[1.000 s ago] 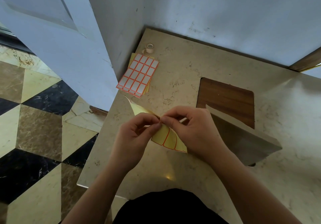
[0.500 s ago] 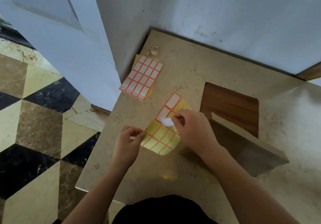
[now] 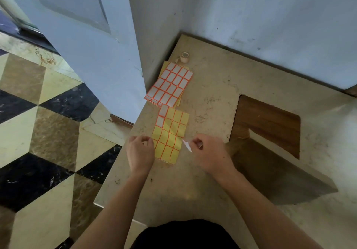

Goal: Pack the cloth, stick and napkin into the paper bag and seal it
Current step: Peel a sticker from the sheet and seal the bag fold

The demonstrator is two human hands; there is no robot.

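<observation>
Paper bag [image 3: 286, 173]: lies on its side on the marble table [image 3: 218, 86], at the person's right, partly over a dark wood inset; its mouth end points toward the hands. The cloth, stick and napkin do not show, so I judge them already inside, though the view cannot confirm it.

Sticker [image 3: 187, 146]: one small white label, pinched between thumb and forefinger of the right hand [image 3: 210, 152], free of its sheet and held just beside the sheet's right edge.

Left hand [image 3: 140, 152]: fingers curled at the near-left edge of the used label sheet [image 3: 170, 134]; whether it pinches the sheet or only rests against it, I cannot tell.

Used label sheet: yellow backing with orange outlines, nearly all labels gone, two white ones left at the far-left corner; it lies flat between the hands.

Step in hand: sealing. The label is off and now has to travel right to the bag's mouth.

How to do it well: keep the label by one corner so the sticky face touches nothing, let go of the sheet, use the left hand to fold and flatten the bag's opening, then lay the label across the folded edge and rub it down from the middle outward.

Risk: the label may curl onto a finger or onto itself.

Further out: a full label stack [image 3: 170, 83] and a small tape roll [image 3: 184, 57] lie near the wall corner.
</observation>
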